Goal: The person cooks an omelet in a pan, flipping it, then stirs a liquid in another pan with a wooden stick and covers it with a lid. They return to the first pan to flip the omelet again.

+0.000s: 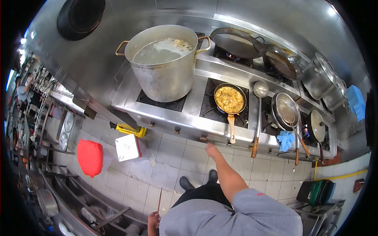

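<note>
My right hand (212,150) reaches to the front panel of the stove, just by a control knob (203,138); its fingers are too small and partly hidden to show whether they grip it. Low at my side, my left hand (153,218) is closed around a thin brown stick (160,201) that points upward. On the burner ahead sits a frying pan (217,95) with a light wooden handle. A yellow-brown omelette-like mixture (229,100) fills it, and flame shows under its edge.
Left on the stove stands a large stockpot (161,78) of cloudy liquid. A ladle (258,118), strainer (286,109), blue cloth (286,140) and lidded pan (316,126) are to the right. Woks (236,44) sit behind. A red-covered stool-like object (90,158) and white-topped container (128,148) stand on the floor.
</note>
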`<action>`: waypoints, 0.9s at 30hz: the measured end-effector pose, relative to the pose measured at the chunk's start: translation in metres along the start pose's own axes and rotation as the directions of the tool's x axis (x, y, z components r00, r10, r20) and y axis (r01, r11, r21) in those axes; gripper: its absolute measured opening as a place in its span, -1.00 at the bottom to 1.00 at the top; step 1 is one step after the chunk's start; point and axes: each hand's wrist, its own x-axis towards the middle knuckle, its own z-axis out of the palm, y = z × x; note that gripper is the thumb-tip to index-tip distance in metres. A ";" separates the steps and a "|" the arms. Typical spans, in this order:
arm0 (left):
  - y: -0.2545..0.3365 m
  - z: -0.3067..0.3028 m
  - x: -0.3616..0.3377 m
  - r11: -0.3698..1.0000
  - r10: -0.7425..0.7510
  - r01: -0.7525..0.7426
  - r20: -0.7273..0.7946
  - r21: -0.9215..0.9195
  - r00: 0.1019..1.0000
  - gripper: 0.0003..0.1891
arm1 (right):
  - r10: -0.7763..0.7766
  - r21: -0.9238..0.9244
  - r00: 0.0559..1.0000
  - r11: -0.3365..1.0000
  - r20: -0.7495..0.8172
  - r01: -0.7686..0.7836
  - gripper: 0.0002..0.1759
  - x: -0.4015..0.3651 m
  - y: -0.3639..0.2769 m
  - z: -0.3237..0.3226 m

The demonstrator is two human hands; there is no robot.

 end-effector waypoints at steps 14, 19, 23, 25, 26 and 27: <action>-0.004 0.015 0.046 0.936 0.250 -0.260 0.075 0.236 0.965 -0.71 | 0.074 0.786 0.992 0.617 -0.102 0.035 -0.58 -0.133 -0.129 -0.186; 0.077 0.024 0.038 0.948 0.176 -0.192 0.085 0.255 0.981 -0.70 | 0.092 0.266 0.981 0.963 -0.173 -0.043 -0.63 -0.117 -0.156 -0.160; 0.099 0.031 0.060 0.982 0.182 -0.176 0.079 -0.075 0.980 -0.68 | 0.011 -0.185 0.963 0.981 -0.268 -0.063 -0.43 -0.106 -0.116 -0.219; 0.107 0.039 0.055 0.981 0.192 -0.190 0.065 -0.041 0.979 -0.71 | 0.004 -0.449 0.933 0.876 -0.361 -0.177 -0.46 -0.108 -0.105 -0.260; 0.103 0.044 0.055 0.981 0.193 -0.191 0.062 -0.040 0.979 -0.71 | -0.037 -0.514 0.877 0.822 -0.479 -0.246 -0.52 -0.107 -0.099 -0.273; 0.099 0.050 0.054 0.977 0.209 -0.211 0.084 0.013 0.974 -0.69 | -0.039 -0.512 0.879 0.825 -0.476 -0.241 -0.52 -0.105 -0.093 -0.282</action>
